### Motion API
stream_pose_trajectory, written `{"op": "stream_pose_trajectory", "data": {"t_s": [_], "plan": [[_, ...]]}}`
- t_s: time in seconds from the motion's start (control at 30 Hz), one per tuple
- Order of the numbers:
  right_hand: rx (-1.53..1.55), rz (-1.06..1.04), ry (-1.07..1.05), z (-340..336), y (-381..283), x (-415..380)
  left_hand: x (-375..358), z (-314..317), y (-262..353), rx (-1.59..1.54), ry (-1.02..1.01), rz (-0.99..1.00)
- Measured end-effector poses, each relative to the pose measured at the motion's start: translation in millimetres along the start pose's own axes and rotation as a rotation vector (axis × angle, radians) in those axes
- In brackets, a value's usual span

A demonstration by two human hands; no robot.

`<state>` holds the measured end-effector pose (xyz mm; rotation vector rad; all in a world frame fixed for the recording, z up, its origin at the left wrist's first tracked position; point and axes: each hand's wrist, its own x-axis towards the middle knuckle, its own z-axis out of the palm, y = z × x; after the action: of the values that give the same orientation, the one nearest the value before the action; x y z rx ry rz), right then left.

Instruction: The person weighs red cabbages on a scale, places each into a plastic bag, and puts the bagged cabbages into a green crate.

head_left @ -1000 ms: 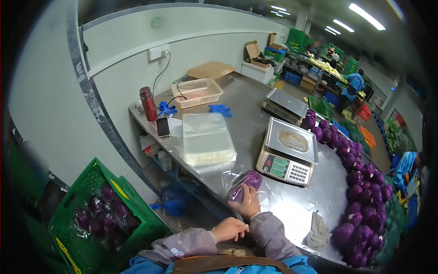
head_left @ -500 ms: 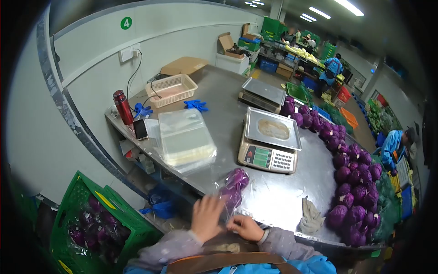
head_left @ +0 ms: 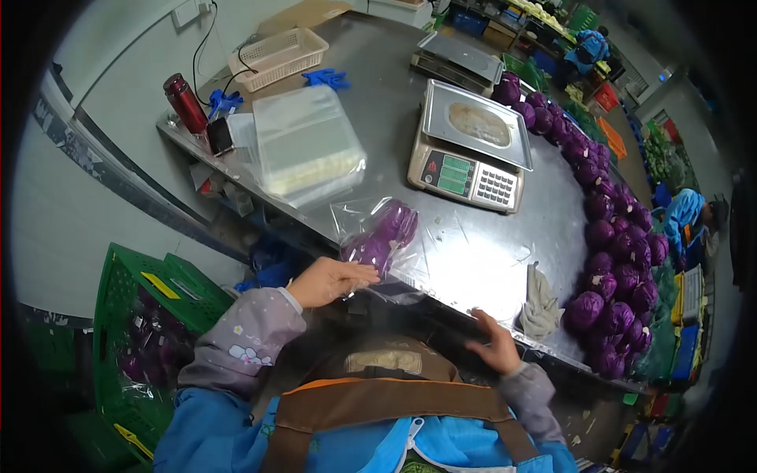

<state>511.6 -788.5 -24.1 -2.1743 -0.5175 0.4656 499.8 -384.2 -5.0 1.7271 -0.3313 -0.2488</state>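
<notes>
Purple cabbages in a clear plastic bag (head_left: 386, 232) lie at the near edge of the metal table. My left hand (head_left: 327, 281) is at the bag's near left end, its fingers stretched out flat against the plastic. Apart from the bag, my right hand (head_left: 498, 347) hangs by the table's front edge with fingers spread and nothing in them. A grey cloth (head_left: 539, 306) lies just right of it. Beyond the bag stands a weighing scale (head_left: 465, 177) with a bare tray on top.
A stack of clear bags (head_left: 307, 146) lies left of the scale, near a red thermos (head_left: 185, 104) and a phone (head_left: 220, 136). Loose purple cabbages (head_left: 615, 236) line the right side. A green crate (head_left: 118, 315) with bagged cabbages stands lower left. A co-worker (head_left: 684, 221) is at far right.
My right hand has let go of the bag's near end and moved right, its fingers opening. My left hand has shifted left and flattened by the bag. The view has tilted downward.
</notes>
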Motion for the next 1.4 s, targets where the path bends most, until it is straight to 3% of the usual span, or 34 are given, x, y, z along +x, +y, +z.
{"op": "stream_pose_trajectory", "data": {"t_s": [0.07,0.13,0.17,0.3,0.37,0.4,0.43,0.5,0.57,0.7,0.77,0.8,0.83,0.87,0.9,0.97,1.1,1.17,1.2,1.27,1.3,1.37,1.4], "plan": [[-0.137,-0.188,0.236,16.5,-56.6,43.8,-0.7,-0.5,3.0,-0.023,-0.011,-0.023],[-0.096,-0.517,0.266,30.2,-72.9,87.5,0.3,-3.2,7.1,0.014,-0.004,-0.058],[-0.003,-0.554,0.293,36.5,-83.3,104.0,-0.3,-3.5,9.9,0.02,-0.004,-0.056],[-0.079,-0.741,0.083,40.1,-97.4,147.2,-4.3,2.1,14.8,0.102,0.16,-0.135],[0.36,-0.437,0.118,46.9,-98.5,148.7,-4.6,6.3,8.0,-0.009,0.281,-0.132],[0.422,-0.316,0.146,42.2,-101.7,146.9,-5.3,3.3,5.8,0.166,0.314,-0.032],[0.497,-0.2,0.134,34.9,-105.6,144.9,-6.1,2.9,11.2,0.198,0.362,-0.095],[0.714,-0.181,0.204,35.4,-97.4,149.8,-4.1,2.2,19.3,0.227,0.404,-0.094],[0.827,-0.132,0.258,38.9,-97.3,153.3,-2.5,1.9,20.9,0.026,0.585,-0.038],[0.953,-0.102,0.345,46.1,-98.2,166.0,10.7,9.0,1.4,0.013,0.735,0.058],[0.757,0.096,0.432,47.8,-98.7,169.8,17.7,17.5,-4.0,-0.11,0.799,-0.283],[0.76,0.093,0.434,53.2,-85.1,176.0,22.4,23.3,-9.8,-0.091,0.825,-0.333],[0.551,0.168,0.425,64.7,-58.3,184.4,24.3,26.9,-15.4,0.021,0.78,-0.481],[0.338,0.242,0.411,73.0,-41.5,187.4,23.8,34.0,-19.4,-0.077,0.751,-0.58],[0.339,0.243,0.413,76.4,-40.8,183.3,21.2,41.1,-25.5,-0.177,0.72,-0.68],[-0.358,-0.065,0.161,81.0,-44.1,173.7,18.6,44.3,-41.1,-0.184,0.732,-0.674],[-0.254,0.149,0.228,85.3,-58.5,176.1,21.3,35.5,-37.5,-0.103,0.708,-0.703],[-0.273,0.191,0.19,87.6,-55.5,181.2,15.8,27.5,-36.9,0.168,0.59,-0.81],[-0.273,0.188,0.191,82.6,-68.1,179.4,14.1,28.9,-30.5,0.169,0.593,-0.809],[-0.228,0.386,0.122,69.6,-90.9,176.6,11.1,39.7,-8.0,0.579,0.964,-0.4],[-0.227,0.385,0.122,68.2,-87.8,179.9,14.0,43.9,12.5,0.58,0.965,-0.4],[-0.147,0.216,0.311,69.6,-72.7,187.8,21.4,49.5,50.8,0.824,0.614,0.065],[-0.15,0.221,0.302,70.2,-66.3,193.6,24.3,56.1,32.5,0.764,0.481,0.021]]}}
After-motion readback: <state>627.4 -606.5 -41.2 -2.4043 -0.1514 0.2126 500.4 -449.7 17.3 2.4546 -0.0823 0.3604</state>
